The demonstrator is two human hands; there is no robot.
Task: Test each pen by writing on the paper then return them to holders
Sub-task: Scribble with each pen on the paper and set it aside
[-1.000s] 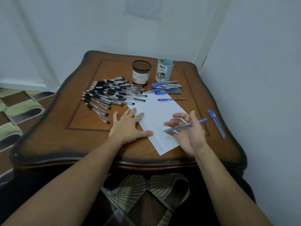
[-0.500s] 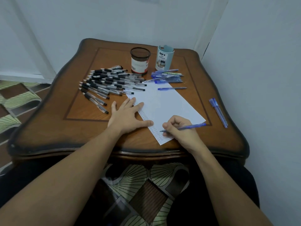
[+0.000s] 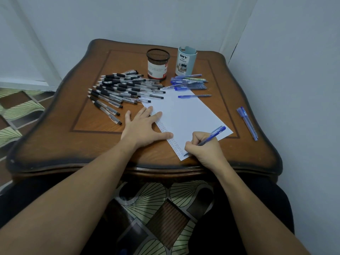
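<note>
A white sheet of paper [image 3: 185, 116] lies slanted on the wooden table [image 3: 92, 140], with a strip of small blue marks along its left edge. My left hand [image 3: 143, 127] lies flat with spread fingers on that edge. My right hand [image 3: 202, 148] grips a blue pen [image 3: 214, 134] with its tip down on the paper's near corner. A heap of black pens [image 3: 121, 89] lies at the left, a cluster of blue pens [image 3: 189, 82] behind the paper. A black mesh holder [image 3: 157, 64] and a pale blue holder [image 3: 186, 60] stand at the back.
One blue pen [image 3: 195, 96] lies alone on the paper's far end. Two blue pens [image 3: 247, 122] lie near the table's right edge. Walls close in behind and on the right. A patterned floor [image 3: 16, 107] shows at the left and below the table.
My right hand turned the blue pen into a writing grip and lowered it to the paper's near corner. The left hand stayed flat on the paper. The view tilted down.
</note>
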